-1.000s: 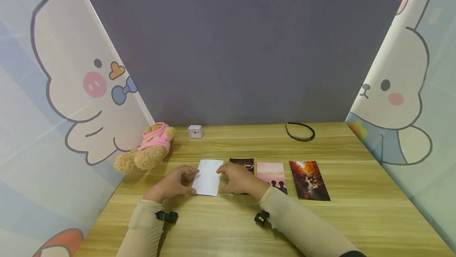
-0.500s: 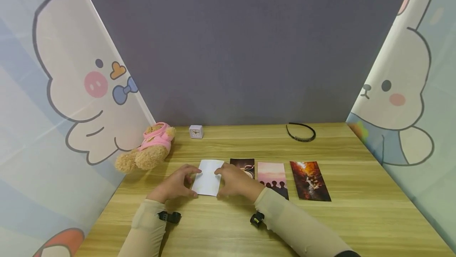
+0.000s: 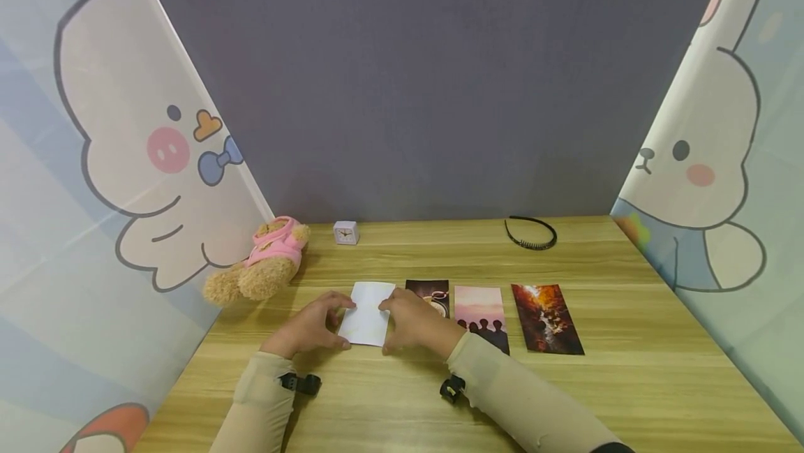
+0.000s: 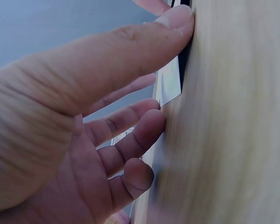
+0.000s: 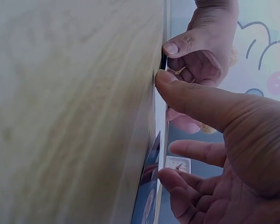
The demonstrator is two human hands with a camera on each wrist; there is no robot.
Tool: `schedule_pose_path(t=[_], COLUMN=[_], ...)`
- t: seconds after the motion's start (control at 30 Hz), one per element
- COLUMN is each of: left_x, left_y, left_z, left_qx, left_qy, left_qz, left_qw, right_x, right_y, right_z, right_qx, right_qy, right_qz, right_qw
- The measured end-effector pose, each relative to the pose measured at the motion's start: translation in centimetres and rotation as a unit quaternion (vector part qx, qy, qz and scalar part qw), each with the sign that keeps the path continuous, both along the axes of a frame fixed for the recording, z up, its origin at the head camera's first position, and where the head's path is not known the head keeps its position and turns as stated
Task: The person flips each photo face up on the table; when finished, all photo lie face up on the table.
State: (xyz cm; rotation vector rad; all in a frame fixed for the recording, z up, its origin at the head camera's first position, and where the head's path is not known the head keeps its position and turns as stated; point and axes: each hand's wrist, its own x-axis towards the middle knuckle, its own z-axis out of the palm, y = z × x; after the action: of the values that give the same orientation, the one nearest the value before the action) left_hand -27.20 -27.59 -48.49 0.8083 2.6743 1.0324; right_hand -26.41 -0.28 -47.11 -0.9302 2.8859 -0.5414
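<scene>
A blank white card (image 3: pixel 367 312) lies on the wooden table between the two hands. My left hand (image 3: pixel 310 325) touches its left side, fingertips near the upper part and thumb at the lower left corner. On the opposite side, my right hand (image 3: pixel 417 324) has its fingertips at the edge and its thumb by the lower right corner. Both hands keep thumb and fingers spread apart. Partly behind the right hand lies a dark picture card with a cup (image 3: pixel 433 292). The right wrist view shows the white card (image 5: pixel 159 109) edge-on beside the right thumb.
To the right lie a pink picture card with silhouettes (image 3: pixel 480 306) and a red-and-dark autumn picture card (image 3: pixel 548 320). A teddy bear in pink (image 3: pixel 270 257) lies at the left. At the back are a small white clock (image 3: pixel 345 232) and a black headband (image 3: pixel 534 245).
Over the past second my right hand has shifted slightly left, uncovering more of the cup picture and the pink card. My left hand has moved slightly right. The white card lies almost where it was.
</scene>
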Motion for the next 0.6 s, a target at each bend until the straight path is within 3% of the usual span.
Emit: schedule_pose_path(t=[0.6], left_x=[0.15], left_y=[-0.09], left_z=[-0.19], left_qx=[0.005], left_qy=[-0.005], left_qz=[-0.005], left_qw=[1.0000], right_x=[-0.01], right_y=[0.25], right_z=[-0.16], right_qx=[0.020], right_qy=[0.002], right_qz=[0.012], right_qw=[0.9997])
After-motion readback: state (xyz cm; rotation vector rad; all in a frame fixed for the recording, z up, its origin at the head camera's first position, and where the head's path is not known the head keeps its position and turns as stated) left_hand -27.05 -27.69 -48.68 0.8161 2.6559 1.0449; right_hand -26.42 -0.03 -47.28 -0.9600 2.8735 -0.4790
